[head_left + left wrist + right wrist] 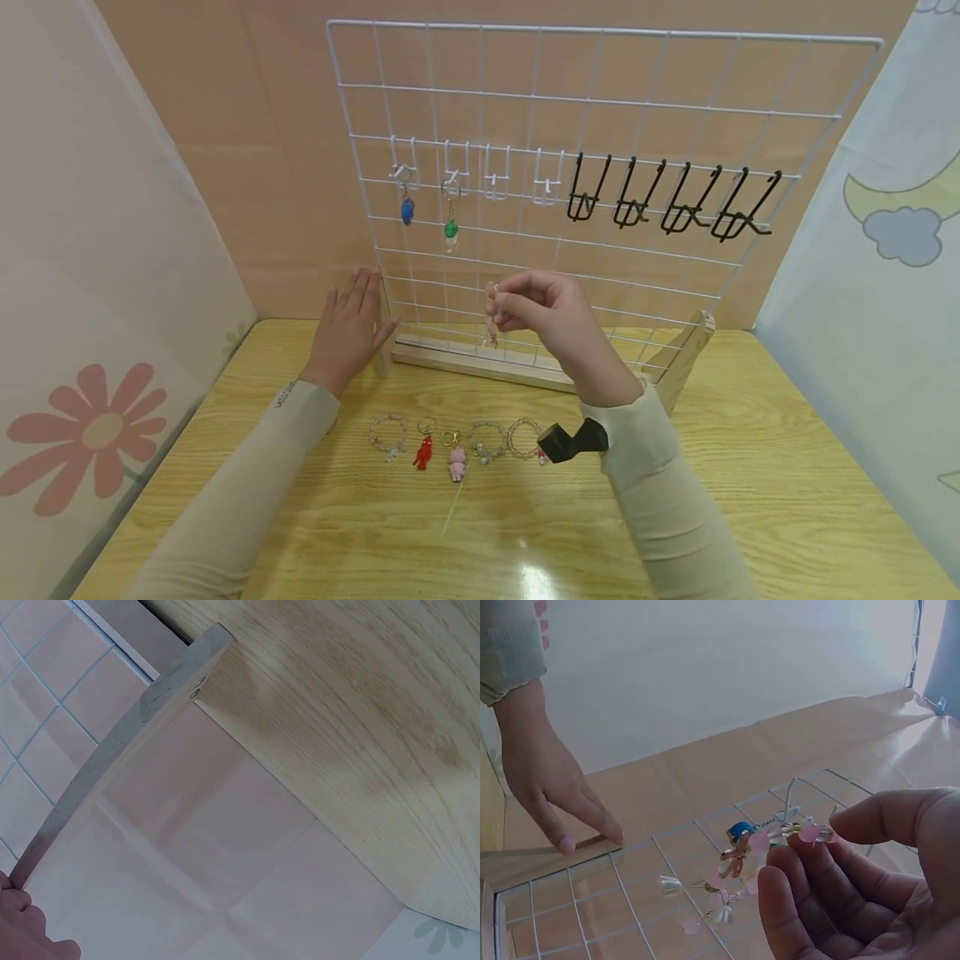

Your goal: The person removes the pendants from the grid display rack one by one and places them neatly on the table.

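Observation:
My right hand (551, 315) pinches a bracelet of pink and clear beads (491, 307) between thumb and fingers, in front of the rack's lower half. In the right wrist view its beads (808, 832) show at the fingertips, with a gold-coloured bow and white flower charms dangling below. My left hand (347, 333) rests with extended fingers against the left wooden support (385, 362) of the white wire rack (600, 102). The left wrist view shows fingertips (26, 919) at the end of that support (124, 742).
White hooks (496, 185) on the rack include two carrying a blue keychain (407, 210) and a green-topped keychain (451, 232). Several black hooks (582, 208) hang to their right. On the table (360, 533) lie a red keychain (423, 453), a pink figure keychain (457, 465) and several beaded bracelets (512, 437).

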`<state>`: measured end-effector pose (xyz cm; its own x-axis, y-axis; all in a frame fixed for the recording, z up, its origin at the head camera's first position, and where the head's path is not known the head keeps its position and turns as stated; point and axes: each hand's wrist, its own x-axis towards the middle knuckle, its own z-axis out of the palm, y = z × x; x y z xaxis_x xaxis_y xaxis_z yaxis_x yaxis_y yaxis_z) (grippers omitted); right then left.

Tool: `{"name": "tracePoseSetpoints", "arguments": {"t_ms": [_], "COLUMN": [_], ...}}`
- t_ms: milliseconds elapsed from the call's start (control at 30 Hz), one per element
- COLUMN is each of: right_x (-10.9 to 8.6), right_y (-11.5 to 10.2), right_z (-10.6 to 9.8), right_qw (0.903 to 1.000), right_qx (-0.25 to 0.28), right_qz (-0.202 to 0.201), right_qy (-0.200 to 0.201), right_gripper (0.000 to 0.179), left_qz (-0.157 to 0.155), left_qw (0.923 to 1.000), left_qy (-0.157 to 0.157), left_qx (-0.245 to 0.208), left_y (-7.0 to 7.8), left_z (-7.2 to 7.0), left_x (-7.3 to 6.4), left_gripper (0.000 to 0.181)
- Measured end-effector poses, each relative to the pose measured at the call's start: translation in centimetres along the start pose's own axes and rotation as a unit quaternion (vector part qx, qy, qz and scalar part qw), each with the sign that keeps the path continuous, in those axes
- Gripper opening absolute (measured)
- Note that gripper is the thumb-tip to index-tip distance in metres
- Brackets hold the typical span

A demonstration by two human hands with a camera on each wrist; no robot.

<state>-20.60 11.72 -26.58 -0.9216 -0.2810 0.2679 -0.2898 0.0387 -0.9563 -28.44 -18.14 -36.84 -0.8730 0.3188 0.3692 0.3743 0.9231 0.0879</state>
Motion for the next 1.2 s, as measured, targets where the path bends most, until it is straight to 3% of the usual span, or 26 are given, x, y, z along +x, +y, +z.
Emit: {"name": "tracePoseSetpoints", "arguments": {"t_ms": [433, 767, 967, 1200], "right_x": [-2.5, -4.0, -5.1, -6.0], "right_y": [2.4, 4.7, 6.1, 7.2], "right_z": [-2.1, -3.5, -4.5, -5.8], "right_qw": [0.9934, 0.9763, 0.9727, 0.9674], "right_qx": [-0.096, -0.184, -0.196, -0.206], "right_qz": [0.035, 0.057, 0.051, 0.077], "right_qy": [-0.052, -0.098, -0.114, -0.126], "right_gripper": [0.018, 0.016, 0.015, 0.015], "left_qz": [-0.001, 0.002, 0.001, 0.003], "left_qw": [1.0000, 1.0000, 1.0000, 1.0000], "left_qy": [-0.005, 0.002, 0.004, 0.008], "left_qx": [0.000, 0.003, -0.003, 0.001], "left_y": [-0.1, -0.2, -0.2, -0.2], "left_z": [0.2, 0.2, 0.2, 0.4], "left_x": [0.0, -0.1, -0.1, 0.0], "left_gripper": [0.084, 0.083, 0.082, 0.083]}}
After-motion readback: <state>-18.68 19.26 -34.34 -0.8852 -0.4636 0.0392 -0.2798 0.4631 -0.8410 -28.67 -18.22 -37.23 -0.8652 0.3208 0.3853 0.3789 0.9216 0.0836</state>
